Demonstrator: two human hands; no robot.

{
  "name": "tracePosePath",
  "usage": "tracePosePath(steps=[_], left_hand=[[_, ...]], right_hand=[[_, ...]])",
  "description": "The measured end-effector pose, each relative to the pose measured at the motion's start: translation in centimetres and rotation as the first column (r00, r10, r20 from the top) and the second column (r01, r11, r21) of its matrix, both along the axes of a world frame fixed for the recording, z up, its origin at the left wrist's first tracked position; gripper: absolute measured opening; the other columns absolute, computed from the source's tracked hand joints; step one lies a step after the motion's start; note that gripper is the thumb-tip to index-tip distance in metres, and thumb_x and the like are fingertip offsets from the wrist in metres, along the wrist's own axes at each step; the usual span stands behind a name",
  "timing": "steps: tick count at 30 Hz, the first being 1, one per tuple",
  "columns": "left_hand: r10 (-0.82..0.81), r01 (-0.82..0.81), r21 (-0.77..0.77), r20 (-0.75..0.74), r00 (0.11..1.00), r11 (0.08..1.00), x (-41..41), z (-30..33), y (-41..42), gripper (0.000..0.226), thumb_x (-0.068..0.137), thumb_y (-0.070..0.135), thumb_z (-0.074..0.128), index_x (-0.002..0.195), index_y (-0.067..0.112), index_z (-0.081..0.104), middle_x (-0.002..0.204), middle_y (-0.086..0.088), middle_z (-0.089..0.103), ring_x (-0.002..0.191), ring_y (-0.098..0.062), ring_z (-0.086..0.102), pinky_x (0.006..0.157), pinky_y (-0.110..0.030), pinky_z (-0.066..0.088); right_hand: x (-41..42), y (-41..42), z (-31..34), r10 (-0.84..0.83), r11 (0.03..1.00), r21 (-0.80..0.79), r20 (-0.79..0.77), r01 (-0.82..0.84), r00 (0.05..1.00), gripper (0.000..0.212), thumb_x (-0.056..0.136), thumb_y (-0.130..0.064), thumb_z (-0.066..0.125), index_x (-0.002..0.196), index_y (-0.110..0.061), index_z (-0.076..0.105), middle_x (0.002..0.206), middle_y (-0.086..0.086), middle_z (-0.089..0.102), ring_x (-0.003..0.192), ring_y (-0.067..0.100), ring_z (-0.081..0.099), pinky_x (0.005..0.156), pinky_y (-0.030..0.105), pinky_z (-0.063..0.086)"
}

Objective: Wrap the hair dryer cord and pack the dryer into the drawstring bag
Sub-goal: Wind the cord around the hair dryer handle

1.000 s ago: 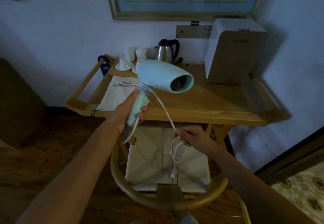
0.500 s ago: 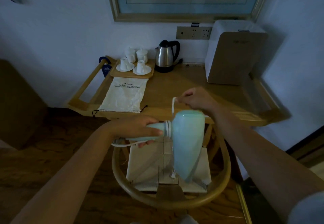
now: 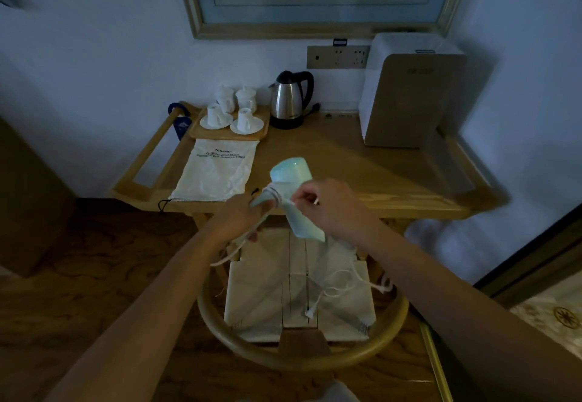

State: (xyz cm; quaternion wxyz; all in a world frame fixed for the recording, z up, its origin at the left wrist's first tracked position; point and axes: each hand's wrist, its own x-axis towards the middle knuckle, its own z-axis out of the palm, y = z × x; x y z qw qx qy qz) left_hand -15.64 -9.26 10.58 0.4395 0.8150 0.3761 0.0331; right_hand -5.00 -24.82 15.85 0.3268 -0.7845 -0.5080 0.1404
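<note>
**Cord Goes Round the Handle**

Held tight in the left hand (image 3: 239, 215) is the handle of the hair dryer (image 3: 294, 193), and the white cord (image 3: 338, 278) is pinched in the fingers of the right hand (image 3: 330, 206). Half a second ago the dryer's body hung down over the chair; now it is turned so one end points far, over the near edge of the table (image 3: 362, 174). A few turns of cord are seen wound close round the handle. More cord is left loose, hanging down to the chair seat (image 3: 267, 294), with the plug lying there. So the wrapping is judged to be started, not finished. The drawstring bag (image 3: 217, 170) is lying flat on the left of the table, untouched, well apart from the dryer.
</note>
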Motion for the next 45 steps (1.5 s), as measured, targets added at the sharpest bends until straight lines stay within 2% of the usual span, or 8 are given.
tracePosePath(steps=[9,15,19,24,31,35,40,45], left_hand=[[0.195,-0.062,-0.449,0.256,0.947,0.891,-0.1,-0.5,-0.4,0.046,0.086,0.053,0.051,0.089,0.009,0.065,0.057,-0.003,0.070,0.045,-0.013,0.061,0.042,-0.021,0.048],[0.327,0.205,-0.767,0.477,0.816,0.607,0.2,0.5,-0.6,0.037,0.094,0.046,0.040,0.097,0.012,0.055,0.056,-0.001,0.056,0.037,-0.007,0.047,0.034,-0.017,0.041],[0.214,0.351,-0.738,0.551,0.807,0.577,-1.1,1.6,-0.3,0.042,0.084,0.051,0.039,0.090,0.011,0.052,0.051,0.001,0.052,0.032,-0.005,0.041,0.031,-0.015,0.036],[-0.100,0.484,-0.534,0.594,0.798,0.694,-3.3,2.9,-0.5,0.042,0.088,0.048,0.045,0.095,0.008,0.054,0.057,0.002,0.059,0.041,-0.007,0.050,0.037,-0.017,0.041],[-0.619,0.611,-0.173,0.010,0.785,0.772,-2.9,5.1,-1.2,0.042,0.082,0.054,0.055,0.102,0.017,0.060,0.078,-0.004,0.069,0.055,-0.010,0.063,0.051,-0.023,0.051],[-0.554,0.555,-0.055,-0.191,0.810,0.830,-1.4,2.9,-2.5,0.033,0.086,0.046,0.055,0.099,0.017,0.062,0.081,-0.008,0.071,0.063,-0.021,0.068,0.052,-0.023,0.054],[-0.233,0.224,-0.083,-0.128,0.964,0.971,-0.6,0.5,-1.6,0.033,0.087,0.046,0.055,0.102,0.017,0.059,0.076,-0.010,0.070,0.059,-0.022,0.066,0.061,-0.037,0.058],[-0.031,0.030,-0.136,-0.009,0.999,0.990,-0.5,-0.3,-0.3,0.044,0.084,0.054,0.054,0.096,0.013,0.063,0.060,-0.004,0.069,0.048,-0.017,0.063,0.045,-0.025,0.049]], right_hand=[[0.2,-1.6,-5.6,-0.003,0.995,0.093,-0.301,0.033,0.954,0.022,0.095,-0.018,0.045,0.095,-0.010,0.066,0.060,-0.004,0.052,0.045,0.006,0.047,0.046,0.020,0.040],[-0.1,-2.4,-8.5,0.122,0.985,0.168,-0.499,-0.042,0.858,0.023,0.094,-0.029,0.046,0.085,-0.025,0.067,0.049,-0.010,0.042,0.042,0.006,0.041,0.044,0.019,0.037],[1.4,-3.0,-9.1,0.138,0.990,0.085,-0.671,-0.110,0.729,0.034,0.088,-0.037,0.051,0.085,-0.008,0.068,0.053,-0.006,0.046,0.046,0.009,0.041,0.045,0.018,0.036],[3.8,-1.8,-7.1,-0.020,0.999,-0.038,-0.672,-0.007,0.741,0.014,0.090,-0.003,0.053,0.079,-0.007,0.061,0.049,-0.010,0.055,0.034,0.002,0.047,0.036,0.013,0.036],[6.0,1.1,0.1,-0.059,0.995,-0.101,-0.389,0.021,0.919,0.008,0.082,-0.017,0.066,0.077,-0.011,0.068,0.070,-0.002,0.062,0.055,0.001,0.055,0.049,0.015,0.043],[4.7,3.0,2.3,-0.049,0.992,-0.121,-0.200,0.025,0.979,0.012,0.071,-0.029,0.075,0.073,-0.019,0.068,0.076,-0.007,0.064,0.074,0.006,0.057,0.056,0.019,0.036],[1.9,2.0,2.1,0.015,0.998,-0.053,-0.030,-0.016,0.999,0.013,0.082,-0.026,0.064,0.078,-0.016,0.072,0.070,-0.011,0.062,0.056,-0.004,0.054,0.046,0.011,0.037],[0.0,-0.9,-1.4,0.005,1.000,-0.028,-0.154,-0.009,0.988,0.020,0.092,-0.019,0.050,0.080,-0.014,0.065,0.065,-0.006,0.061,0.045,0.000,0.057,0.045,0.010,0.046]])
